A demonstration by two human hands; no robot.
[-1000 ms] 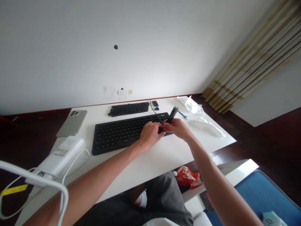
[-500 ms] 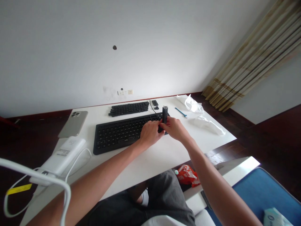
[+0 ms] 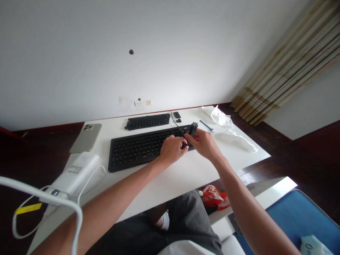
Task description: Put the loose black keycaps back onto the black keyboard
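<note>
Both my hands meet over the right end of a black keyboard (image 3: 138,148) on a white desk (image 3: 183,173). My right hand (image 3: 205,144) is closed round a slim black stick-shaped tool (image 3: 192,129) that tilts up and to the right. My left hand (image 3: 173,149) is curled, its fingertips pinched at the tool's lower end just above the keys. What the left fingers grip is too small to make out. A strip of loose black keycaps (image 3: 148,121) lies behind the keyboard, with a few more keycaps (image 3: 177,115) at its right.
A phone (image 3: 86,138) lies face down at the desk's back left. A white power brick (image 3: 73,175) with white cable sits at the left front. A blue brush (image 3: 205,125) and crumpled white plastic bags (image 3: 221,118) lie at the right. An orange packet (image 3: 214,196) is below the desk.
The black tool swung from leaning right to upright and now leans right again, lower over the keys. Both hands stayed together at the keyboard's right end.
</note>
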